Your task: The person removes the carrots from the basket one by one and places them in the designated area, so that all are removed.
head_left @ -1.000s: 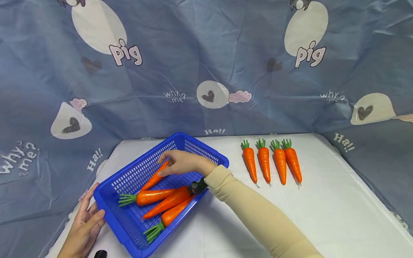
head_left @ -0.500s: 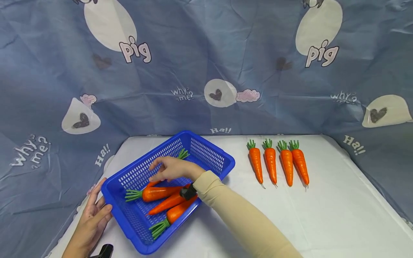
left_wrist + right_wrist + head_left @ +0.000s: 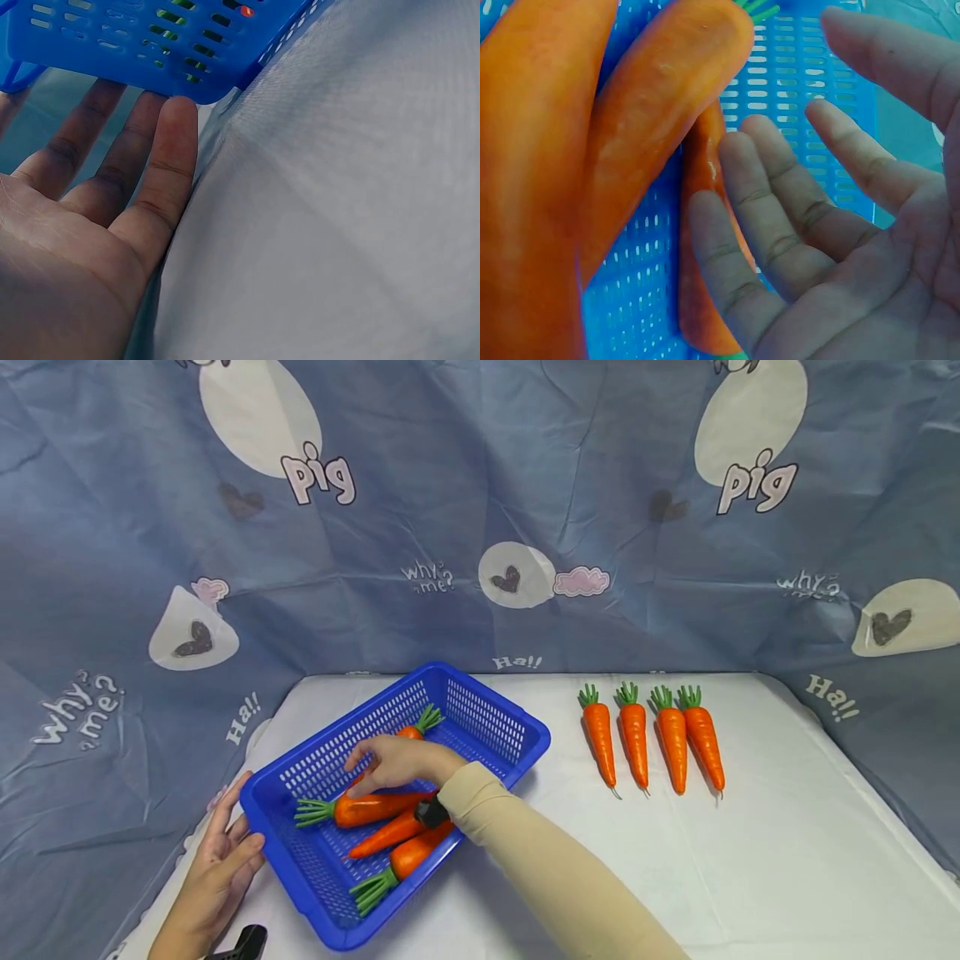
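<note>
In the head view, a blue slatted plastic basket (image 3: 491,699) sits at an angle on the left of the table, with several orange carrots (image 3: 367,810) inside. My right hand (image 3: 397,762) is inside it, above the far carrot (image 3: 411,732), hiding its middle. The right wrist view shows my right fingers (image 3: 742,187) loosely spread beside that slim carrot (image 3: 703,157), overlapping it, with nothing gripped. My left hand (image 3: 213,872) is at the basket's left end, thumb at the rim. In the left wrist view, straight fingers (image 3: 172,142) touch the basket's wall (image 3: 127,45).
To the right on the white cloth (image 3: 750,860) lies a row of several carrots (image 3: 633,739), green tops pointing away. A patterned blue-grey curtain (image 3: 420,460) hangs behind the table. A black strap device (image 3: 251,941) is below my left wrist.
My right hand has let go of the far carrot and shifted toward the near left, uncovering its green top. The left hand keeps its place at the basket. The head view has shifted slightly.
</note>
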Demonstrator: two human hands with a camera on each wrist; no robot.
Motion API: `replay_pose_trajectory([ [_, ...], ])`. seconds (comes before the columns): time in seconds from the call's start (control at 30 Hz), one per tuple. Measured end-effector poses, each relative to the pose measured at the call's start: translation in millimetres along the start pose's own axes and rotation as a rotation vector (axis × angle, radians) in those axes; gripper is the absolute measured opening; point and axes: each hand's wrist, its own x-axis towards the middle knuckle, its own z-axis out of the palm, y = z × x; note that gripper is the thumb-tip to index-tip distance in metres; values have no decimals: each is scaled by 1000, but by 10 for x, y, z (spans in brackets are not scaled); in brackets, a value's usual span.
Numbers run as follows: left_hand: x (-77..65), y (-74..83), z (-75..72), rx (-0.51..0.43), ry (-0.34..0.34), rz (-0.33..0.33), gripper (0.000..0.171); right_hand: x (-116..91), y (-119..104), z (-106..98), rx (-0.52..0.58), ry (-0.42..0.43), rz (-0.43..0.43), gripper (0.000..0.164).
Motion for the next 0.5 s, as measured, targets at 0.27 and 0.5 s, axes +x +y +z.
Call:
replay_pose_trajectory([
  [0.27, 9, -9, -3, 8, 1, -12, 80, 2, 58, 18, -27, -41, 14, 41],
  [0.5, 5, -10, 0, -3, 11, -17, 79, 1, 81, 22, 22, -66, 26, 40],
])
